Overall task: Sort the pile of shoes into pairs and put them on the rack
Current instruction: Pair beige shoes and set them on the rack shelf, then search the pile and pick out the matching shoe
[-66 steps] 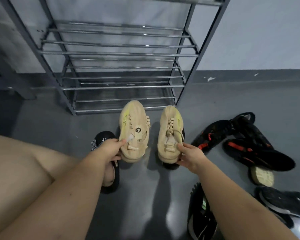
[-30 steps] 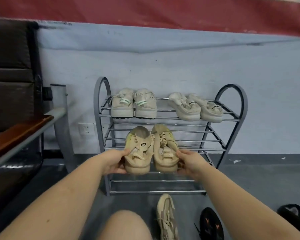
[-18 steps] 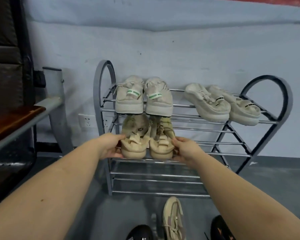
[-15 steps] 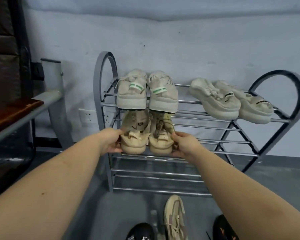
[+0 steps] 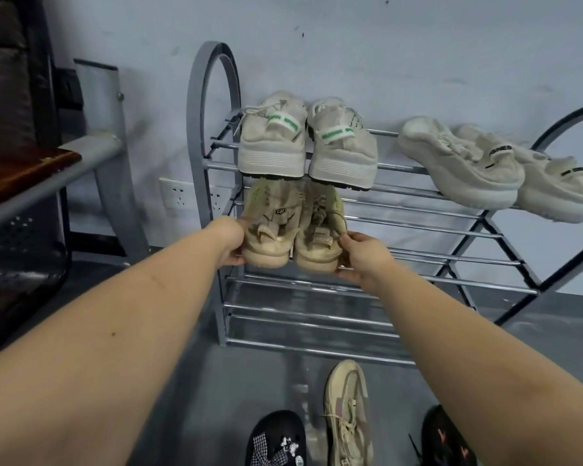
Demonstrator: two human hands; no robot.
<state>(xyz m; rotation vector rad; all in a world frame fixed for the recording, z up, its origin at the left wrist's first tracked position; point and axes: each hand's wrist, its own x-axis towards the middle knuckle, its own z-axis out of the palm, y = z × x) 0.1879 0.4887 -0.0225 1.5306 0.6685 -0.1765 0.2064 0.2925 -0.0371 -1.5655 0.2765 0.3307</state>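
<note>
Smooth grey floor [image 5: 243, 381], pale wall, tubular chrome rack [image 5: 401, 227]. Knit tan shoes at middle shelf, heels out: left hand [image 5: 229, 238] gripping left shoe [image 5: 270, 230], right hand [image 5: 362, 255] gripping right shoe [image 5: 318, 235]. Chunky cream pairs up top.

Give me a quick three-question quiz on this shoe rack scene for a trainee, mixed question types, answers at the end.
1. True or false: the top shelf already carries two pairs.
2. Which shelf are the tan shoes going onto? A) top B) second from top C) floor level
3. Fill in: the left hand grips the left tan shoe, the right hand grips the ____ one.

Key: 1 true, the green-tab pair and the white pair. 2 B. 3 right.
</note>
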